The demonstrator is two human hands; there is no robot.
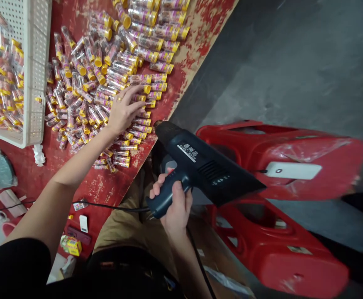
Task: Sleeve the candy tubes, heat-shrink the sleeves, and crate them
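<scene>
My right hand [176,203] is wrapped round the handle of a dark blue heat gun [196,160]. Its nozzle points left at the ends of the tube rows near the table edge. Over those rows lies my left hand [125,109], fingers stretched and apart, resting on or just above the tubes; contact is hard to make out. The small clear tubes [142,128] have yellow caps and pink-purple labels. Along the edge their caps face the heat gun, while behind my left hand a loose heap of tubes [81,83] lies in mixed directions.
A white perforated crate [36,74] with more tubes stands at left on the worn red table [97,189]. A black cord [113,206] crosses the table. Two red plastic stools [296,143] are at right, one carrying a white phone-like object [293,170]. A yellow box [72,246] lies lower left.
</scene>
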